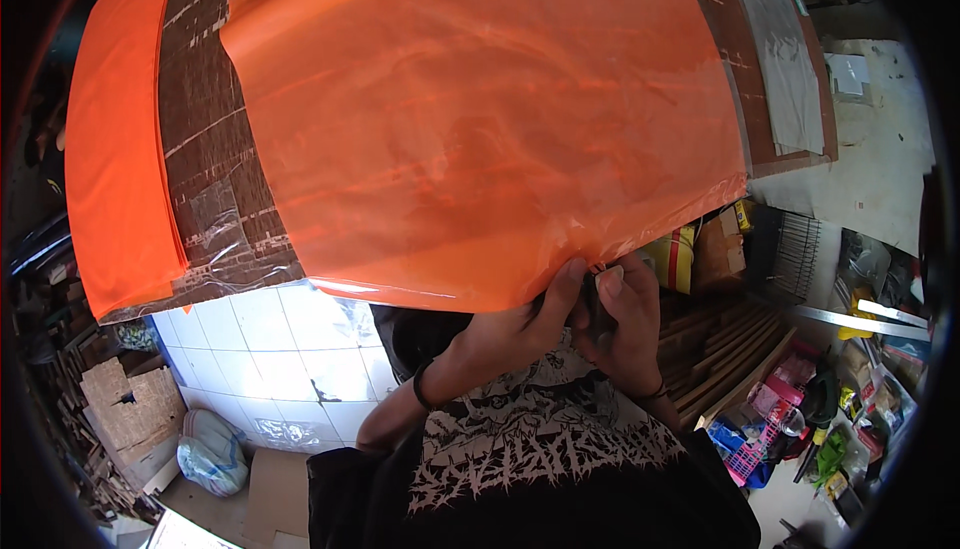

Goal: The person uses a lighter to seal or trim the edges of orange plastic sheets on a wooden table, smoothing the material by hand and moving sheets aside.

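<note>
A large orange sheet (480, 139) with a glossy, clear plastic layer lies over a brown, worn tabletop, its near edge hanging a little past the table. At that edge my left hand (550, 309) is closed, thumb and fingers pinching the sheet. Right beside it, my right hand (625, 314) is also closed on the same edge, its fingertips nearly touching the left ones. Something small and dark shows between the fingertips, too small to name. The undersides of the fingers are partly hidden.
Folded orange material (120, 149) lies on the table's left side, and a greyish plastic strip (780, 59) on its right. Below right are stacked wooden strips (720, 349) and a pink basket (755, 444) among clutter. A white sack (212, 452) stands at lower left near wood scraps (130, 409).
</note>
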A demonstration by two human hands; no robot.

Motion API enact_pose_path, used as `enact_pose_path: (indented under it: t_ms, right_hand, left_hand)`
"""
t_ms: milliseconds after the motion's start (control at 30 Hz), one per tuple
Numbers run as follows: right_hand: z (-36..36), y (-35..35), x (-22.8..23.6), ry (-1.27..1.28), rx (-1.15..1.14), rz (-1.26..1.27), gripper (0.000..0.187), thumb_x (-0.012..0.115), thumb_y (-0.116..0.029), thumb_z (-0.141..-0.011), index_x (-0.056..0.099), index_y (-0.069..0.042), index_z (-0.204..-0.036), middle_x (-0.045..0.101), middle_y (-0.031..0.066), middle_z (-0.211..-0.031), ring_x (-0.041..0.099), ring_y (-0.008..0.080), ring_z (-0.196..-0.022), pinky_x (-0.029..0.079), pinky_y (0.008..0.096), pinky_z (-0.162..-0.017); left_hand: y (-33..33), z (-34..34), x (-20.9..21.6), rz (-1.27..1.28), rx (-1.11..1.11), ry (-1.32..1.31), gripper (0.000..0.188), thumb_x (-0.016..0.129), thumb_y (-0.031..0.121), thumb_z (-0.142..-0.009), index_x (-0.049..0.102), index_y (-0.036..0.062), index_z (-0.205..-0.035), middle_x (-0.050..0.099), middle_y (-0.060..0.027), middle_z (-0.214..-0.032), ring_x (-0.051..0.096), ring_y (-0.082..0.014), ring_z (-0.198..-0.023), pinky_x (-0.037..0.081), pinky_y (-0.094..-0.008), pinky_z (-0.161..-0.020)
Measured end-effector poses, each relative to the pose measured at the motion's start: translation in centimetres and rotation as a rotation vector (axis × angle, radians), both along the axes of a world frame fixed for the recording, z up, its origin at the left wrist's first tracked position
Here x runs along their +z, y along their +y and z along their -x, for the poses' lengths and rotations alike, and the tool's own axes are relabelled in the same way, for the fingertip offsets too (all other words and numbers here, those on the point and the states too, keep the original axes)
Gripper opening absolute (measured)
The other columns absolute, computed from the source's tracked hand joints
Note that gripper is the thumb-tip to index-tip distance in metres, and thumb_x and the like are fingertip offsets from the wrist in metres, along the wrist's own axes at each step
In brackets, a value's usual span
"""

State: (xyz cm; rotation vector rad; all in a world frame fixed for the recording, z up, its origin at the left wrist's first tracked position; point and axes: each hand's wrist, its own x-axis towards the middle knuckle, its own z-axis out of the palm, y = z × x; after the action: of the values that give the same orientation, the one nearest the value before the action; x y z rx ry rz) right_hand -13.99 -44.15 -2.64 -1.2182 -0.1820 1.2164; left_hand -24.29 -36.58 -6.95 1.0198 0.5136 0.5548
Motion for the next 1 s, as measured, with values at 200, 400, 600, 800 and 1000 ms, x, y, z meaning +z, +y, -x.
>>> enact_pose_path:
  t_ms: [200,400,600,800,1000]
  right_hand:
    - [0.2,0.3,0.1,-0.032,-0.021,0.007,0.031,0.057,-0.018,-0.091,0.052,0.002,-0.113,0.060,0.0069,-0.085,0.056,0.0099,-0.059,0.043,0.0208,-0.036]
    - [0.0,0.3,-0.3,-0.078,-0.022,-0.013,0.031,0.057,-0.018,-0.091,0.053,0.003,-0.114,0.061,0.0071,-0.087,0.056,0.0105,-0.058,0.043,0.0216,-0.044]
    - [-0.1,0.7,-0.2,-0.126,0.010,0.015,0.033,0.057,-0.020,-0.091,0.053,0.003,-0.115,0.060,0.0070,-0.086,0.056,0.0107,-0.059,0.043,0.0212,-0.045]
    - [-0.4,-0.1,-1.6,-0.038,-0.241,-0.209,0.038,0.057,-0.028,-0.093,0.051,0.001,-0.117,0.058,0.0056,-0.092,0.057,0.0116,-0.066,0.044,0.0207,-0.047]
    - [-7.0,-5.3,-2.4,-1.689,-0.196,0.389,0.043,0.043,-0.023,-0.100,0.034,-0.002,-0.137,0.049,0.0111,-0.123,0.056,0.0118,-0.100,0.048,0.0209,-0.070]
  left_hand:
    - [0.4,0.1,0.6,0.086,-0.055,-0.012,0.019,0.044,0.009,-0.099,0.056,-0.0037,-0.104,0.057,-0.0024,-0.064,0.060,-0.0089,-0.053,0.046,-0.0212,-0.047]
    - [0.5,-0.1,0.7,0.026,-0.059,-0.035,0.020,0.042,0.010,-0.100,0.055,-0.0037,-0.106,0.056,-0.0024,-0.063,0.060,-0.0098,-0.052,0.046,-0.0210,-0.047]
    - [0.6,0.1,0.8,0.064,-0.026,-0.080,0.021,0.041,0.012,-0.101,0.055,-0.0026,-0.106,0.055,-0.0025,-0.064,0.058,-0.0090,-0.053,0.045,-0.0211,-0.048]
    - [1.1,0.8,1.0,-0.049,0.036,0.040,0.022,0.043,0.012,-0.100,0.058,-0.0031,-0.106,0.060,-0.0046,-0.084,0.058,-0.0127,-0.074,0.046,-0.0240,-0.067]
    - [0.0,4.3,1.1,0.034,-0.011,0.116,0.019,0.051,0.010,-0.097,0.060,-0.0022,-0.108,0.060,-0.0041,-0.089,0.055,-0.0143,-0.080,0.044,-0.0262,-0.073]
